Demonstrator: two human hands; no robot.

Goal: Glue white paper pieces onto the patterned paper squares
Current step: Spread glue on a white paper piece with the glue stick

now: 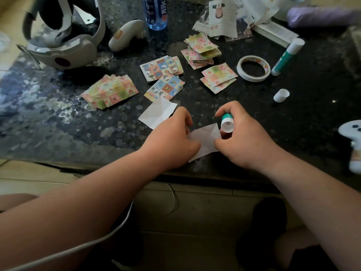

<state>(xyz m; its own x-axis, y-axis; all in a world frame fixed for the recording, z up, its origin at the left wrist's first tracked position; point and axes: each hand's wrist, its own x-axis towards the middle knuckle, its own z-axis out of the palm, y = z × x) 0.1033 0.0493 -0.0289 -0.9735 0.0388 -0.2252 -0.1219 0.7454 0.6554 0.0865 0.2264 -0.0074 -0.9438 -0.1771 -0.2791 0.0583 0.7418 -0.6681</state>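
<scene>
A white paper piece [205,140] lies near the table's front edge, pinched between both hands. My left hand [170,137] presses its left side. My right hand [246,137] touches its right side while gripping a green-and-white glue stick [227,123], white end toward me. A second white paper piece [157,113] lies just beyond my left hand. Patterned paper squares sit in piles farther back: pink-green [110,90], blue cartoon [164,78], pink [218,77] and a taller stack [202,48].
On the dark speckled table [58,118] are a tape roll [253,68], another glue stick [288,56], a loose white cap [281,95], a headset [62,36], a controller [127,34], a blue bottle [155,11] and torn magazine pages [230,16].
</scene>
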